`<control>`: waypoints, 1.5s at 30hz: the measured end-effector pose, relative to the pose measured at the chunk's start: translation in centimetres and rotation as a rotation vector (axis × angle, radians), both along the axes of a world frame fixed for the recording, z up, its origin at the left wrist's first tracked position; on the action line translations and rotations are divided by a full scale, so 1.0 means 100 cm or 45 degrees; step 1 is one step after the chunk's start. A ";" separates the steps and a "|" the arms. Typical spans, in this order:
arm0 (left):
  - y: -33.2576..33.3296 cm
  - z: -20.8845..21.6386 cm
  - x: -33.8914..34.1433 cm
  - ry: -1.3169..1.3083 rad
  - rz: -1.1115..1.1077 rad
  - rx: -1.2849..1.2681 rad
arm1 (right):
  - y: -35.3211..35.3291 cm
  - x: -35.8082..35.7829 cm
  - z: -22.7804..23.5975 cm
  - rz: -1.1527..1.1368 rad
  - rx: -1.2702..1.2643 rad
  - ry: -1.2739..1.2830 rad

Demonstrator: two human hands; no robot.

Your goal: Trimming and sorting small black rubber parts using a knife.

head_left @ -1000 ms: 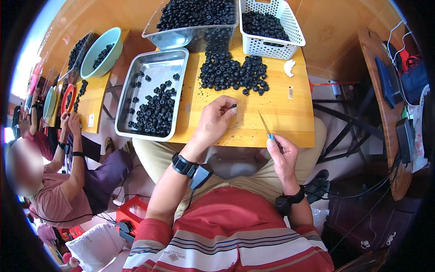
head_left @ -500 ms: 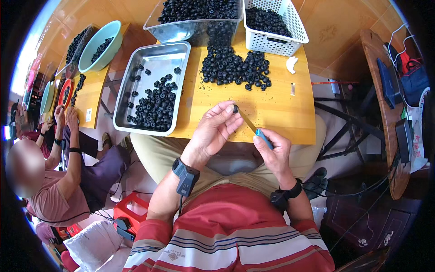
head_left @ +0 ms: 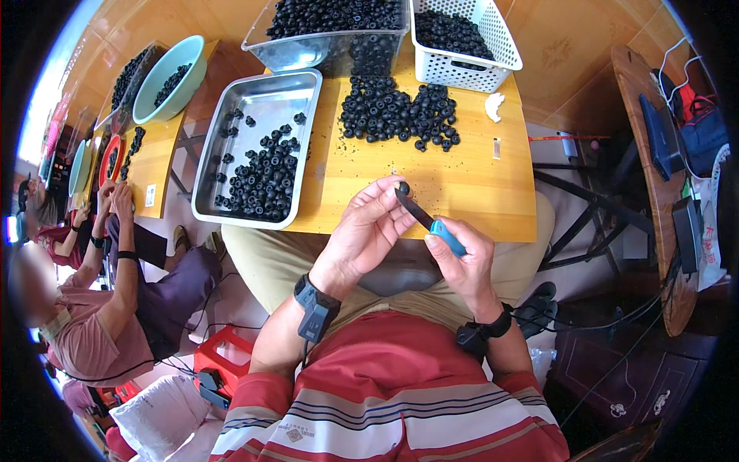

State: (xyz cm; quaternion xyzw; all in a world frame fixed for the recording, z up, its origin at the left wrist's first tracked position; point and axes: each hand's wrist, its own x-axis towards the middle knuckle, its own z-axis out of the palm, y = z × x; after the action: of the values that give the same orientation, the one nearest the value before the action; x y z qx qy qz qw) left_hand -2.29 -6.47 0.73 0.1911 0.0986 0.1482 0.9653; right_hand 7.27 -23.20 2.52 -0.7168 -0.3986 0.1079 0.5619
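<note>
My left hand (head_left: 371, 219) pinches a small black rubber-like ring part (head_left: 403, 187) between thumb and fingertips, over the near edge of the wooden table (head_left: 477, 185). In my right hand (head_left: 464, 258) is a knife (head_left: 446, 236) with a blue handle, its thin dark blade slanting up and left to touch the part. A loose pile of the same black parts (head_left: 377, 112) lies on the table beyond my hands. To the left stands a steel tray (head_left: 269, 88) with many more parts gathered toward its near end.
At the back sit a clear plastic bin (head_left: 308, 55) and a white perforated basket (head_left: 504, 54), both holding black parts. A crumpled white scrap (head_left: 494, 106) lies at the right. A co-worker (head_left: 108, 308) sits at the left by another table with a pale green basin (head_left: 173, 81).
The blade has turned so its dark flat side shows, and it has shifted against the part. My right hand has dropped slightly. The co-worker's hands have moved a little.
</note>
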 end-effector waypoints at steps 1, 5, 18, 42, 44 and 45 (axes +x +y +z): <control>0.000 0.000 0.000 -0.013 0.002 0.007 | 0.000 -0.001 0.000 -0.026 0.016 -0.018; -0.004 0.006 0.000 0.029 0.014 0.004 | -0.001 0.000 0.002 -0.061 0.019 -0.075; -0.005 0.033 -0.010 -0.013 0.060 0.129 | -0.003 0.018 0.002 -0.150 0.058 0.171; 0.023 0.037 0.025 0.685 0.586 2.582 | -0.030 0.019 -0.017 -0.235 -0.010 0.353; 0.021 0.021 0.049 0.689 0.470 2.665 | -0.034 0.021 -0.016 -0.243 -0.020 0.351; 0.022 0.013 0.057 0.690 0.444 2.706 | -0.036 0.021 -0.016 -0.244 -0.032 0.355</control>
State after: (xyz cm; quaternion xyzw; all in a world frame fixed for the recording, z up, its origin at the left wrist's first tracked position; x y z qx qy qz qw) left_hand 3.46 -4.25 2.05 0.9311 0.1547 0.2444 0.2224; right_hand 9.33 -26.84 0.96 -0.7366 -0.2453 0.1572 0.6104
